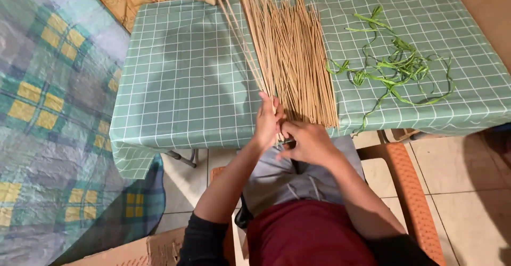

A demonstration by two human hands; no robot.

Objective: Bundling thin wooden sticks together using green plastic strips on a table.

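Head view looked straight down on the two hands meeting at the near edge of the table. The left hand [266, 121] stood with its fingers upright and closed around the near ends of a few thin sticks, pinching them against the cloth's edge. The right hand [307, 142] curled beside it, touching it, fingers bent inward on the same ends; what exactly lay inside that curl was hidden by the knuckles, so its grip could not be told with certainty.

The step in hand looked like picking out or lining up a few sticks from the bundle of sticks [295, 58], which lay fanned on the table, running away from the person, its near ends just at the hands. A next move, by my judgement, would call for a light pinch and a straight pull along the sticks' length, since they were slender, stiff and closely packed, likely to drag neighbours along.

The sticks were pale tan, dry-looking, smooth and straight. Well apart to the right lay a loose tangle of green strips [396, 66], flat, ribbon-like and limp. The table [175, 85] wore a green cloth with a white grid, smooth and slightly glossy. Beneath were pale floor tiles [458, 181] and an orange woven seat edge [410, 191]; a checked blue and yellow blanket [48, 117] lay to the left.
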